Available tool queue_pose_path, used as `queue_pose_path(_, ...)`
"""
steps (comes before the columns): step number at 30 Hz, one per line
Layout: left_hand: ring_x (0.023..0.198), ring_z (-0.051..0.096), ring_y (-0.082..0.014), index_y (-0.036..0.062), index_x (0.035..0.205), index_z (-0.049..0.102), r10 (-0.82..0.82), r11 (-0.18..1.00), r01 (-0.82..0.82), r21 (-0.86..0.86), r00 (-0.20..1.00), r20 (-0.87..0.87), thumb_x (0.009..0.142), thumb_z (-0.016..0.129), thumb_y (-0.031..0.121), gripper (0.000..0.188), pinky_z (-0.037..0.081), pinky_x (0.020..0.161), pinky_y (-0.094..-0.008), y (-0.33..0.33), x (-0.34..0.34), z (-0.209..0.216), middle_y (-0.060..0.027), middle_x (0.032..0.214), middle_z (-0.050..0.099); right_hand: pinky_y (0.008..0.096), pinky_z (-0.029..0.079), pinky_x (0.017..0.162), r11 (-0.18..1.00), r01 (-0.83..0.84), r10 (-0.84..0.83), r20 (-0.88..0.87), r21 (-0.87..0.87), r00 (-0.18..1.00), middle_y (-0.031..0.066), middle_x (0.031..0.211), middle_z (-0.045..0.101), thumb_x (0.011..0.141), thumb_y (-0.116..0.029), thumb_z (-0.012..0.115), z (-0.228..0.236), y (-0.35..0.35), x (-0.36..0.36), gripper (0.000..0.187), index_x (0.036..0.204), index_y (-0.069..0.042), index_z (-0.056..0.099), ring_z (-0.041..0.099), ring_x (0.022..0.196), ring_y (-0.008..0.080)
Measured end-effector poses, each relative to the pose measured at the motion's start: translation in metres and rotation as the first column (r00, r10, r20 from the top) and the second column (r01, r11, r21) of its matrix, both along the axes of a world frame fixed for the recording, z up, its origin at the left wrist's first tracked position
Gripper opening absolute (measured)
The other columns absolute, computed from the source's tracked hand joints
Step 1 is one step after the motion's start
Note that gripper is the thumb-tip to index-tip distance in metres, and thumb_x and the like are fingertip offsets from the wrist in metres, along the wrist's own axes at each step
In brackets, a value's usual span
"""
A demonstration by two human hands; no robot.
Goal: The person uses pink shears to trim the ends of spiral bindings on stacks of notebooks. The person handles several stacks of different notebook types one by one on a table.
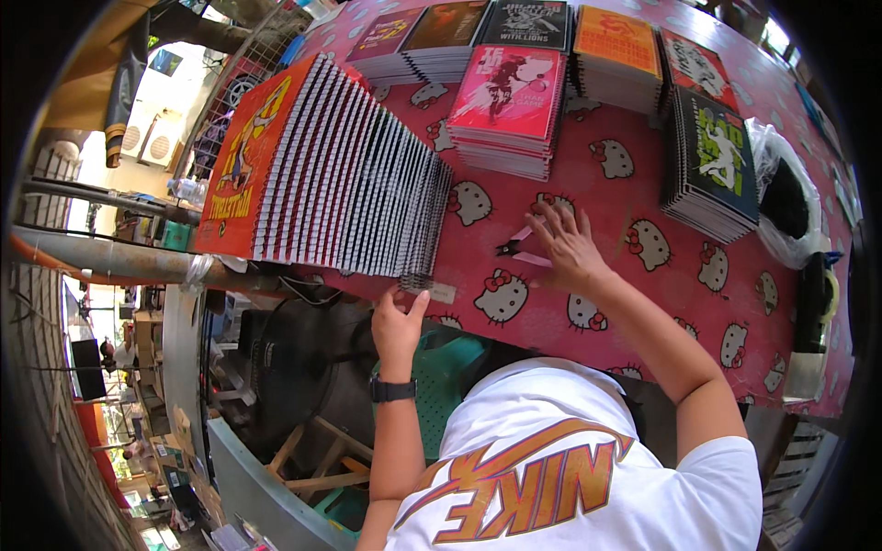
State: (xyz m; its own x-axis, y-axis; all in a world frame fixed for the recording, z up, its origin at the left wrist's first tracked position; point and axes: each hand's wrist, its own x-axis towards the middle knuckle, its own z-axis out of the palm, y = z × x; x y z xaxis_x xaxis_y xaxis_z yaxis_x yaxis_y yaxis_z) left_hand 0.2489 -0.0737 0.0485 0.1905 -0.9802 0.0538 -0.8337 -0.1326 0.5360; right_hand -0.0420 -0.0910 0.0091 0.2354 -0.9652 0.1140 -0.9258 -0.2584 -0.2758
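A long leaning row of spiral-bound notebooks [358,174], the front cover orange-red, lies across the table's left part. At its near right corner is my left hand [397,331], thumb and forefinger closed around the coil ends of the last notebook. Cutting pliers [520,248] with pink handles lie on the table to the right of the row. My right hand [567,246] is over their handle ends, palm down, fingers spread and not wrapped around them.
Stacked notebooks stand along the back: pink [508,96], orange [617,57] and others. A dark stack [712,165] sits at right beside a clear plastic bag [788,184]. The pink patterned tablecloth [588,193] covers the table. Below the near edge is a green plastic stool [446,367].
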Motion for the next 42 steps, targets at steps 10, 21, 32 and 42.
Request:
queue_pose_path(10,0.066,0.063,-0.0329,0.0003,0.084,0.065,-0.072,0.994,0.082,-0.072,0.988,0.140,0.077,0.067,0.037,0.037,0.049,0.063,-0.0396,-0.018,-0.012,0.018,-0.0162,0.070,0.064,0.0441,0.047,0.073,0.971,-0.158,0.051,0.487,0.180,0.872,0.0221,0.086,0.058,0.077,-0.033,0.058,-0.003,-0.034,0.034,0.037,0.093,0.000,0.054,0.056,0.089,0.0357)
queue_pose_path(21,0.060,0.062,-0.0325,-0.0013,0.077,0.065,-0.118,0.988,0.128,-0.091,0.987,0.106,0.080,0.065,0.027,0.029,0.047,0.057,-0.0376,-0.021,-0.007,0.020,-0.0171,0.065,0.063,0.0477,0.041,0.082,0.859,-0.433,0.016,0.830,0.274,0.557,0.0143,0.098,0.055,0.074,-0.024,0.067,0.001,-0.040,0.095,0.039,0.099,-0.002,0.046,0.049,0.098,0.0358)
queue_pose_path(32,0.060,0.065,-0.0238,-0.0043,0.084,0.065,-0.144,0.986,0.150,-0.072,0.986,0.086,0.081,0.066,0.023,0.028,0.048,0.058,-0.0309,-0.021,-0.003,0.019,-0.0161,0.068,0.065,0.0424,0.042,0.076,0.951,-0.269,0.301,0.259,-0.152,0.918,0.0074,0.088,0.057,0.064,-0.038,0.073,0.020,-0.051,0.097,0.041,0.086,-0.006,0.060,0.052,0.094,0.0236)
queue_pose_path(42,0.060,0.063,-0.0300,-0.0004,0.079,0.066,-0.157,0.984,0.163,-0.074,0.984,0.086,0.080,0.065,0.023,0.023,0.048,0.056,-0.0369,-0.021,-0.001,0.022,-0.0158,0.066,0.064,0.0398,0.041,0.080,0.928,-0.311,0.349,0.181,-0.206,0.919,0.0070,0.085,0.057,0.063,-0.035,0.072,0.024,-0.053,0.103,0.038,0.087,-0.007,0.061,0.054,0.089,0.0224)
